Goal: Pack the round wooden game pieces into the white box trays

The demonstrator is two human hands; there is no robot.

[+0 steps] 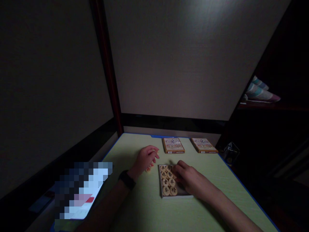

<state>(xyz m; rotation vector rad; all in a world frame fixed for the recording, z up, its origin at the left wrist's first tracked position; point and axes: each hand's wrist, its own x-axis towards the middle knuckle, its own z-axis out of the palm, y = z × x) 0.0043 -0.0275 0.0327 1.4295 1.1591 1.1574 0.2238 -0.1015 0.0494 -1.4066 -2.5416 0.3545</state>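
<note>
A shallow open box (161, 187) stands on the table with two columns of round Chinese chess pieces (165, 182), dark characters facing up, along its left side. My right hand (187, 176) reaches over the box's right part. Its fingers are closed together at a piece near the top row, and the fingertips are partly hidden. Left of the box, my left hand (146, 158), with a dark band on the wrist, curls its fingers around a few red-marked Chinese chess pieces (149, 167). The hand covers part of them.
Two flat printed boxes, a left one (173, 146) and a right one (204, 145), lie at the back of the pale green table (142, 209). A lit, partly blurred-out screen (89, 196) is at the left edge. Walls stand behind and left.
</note>
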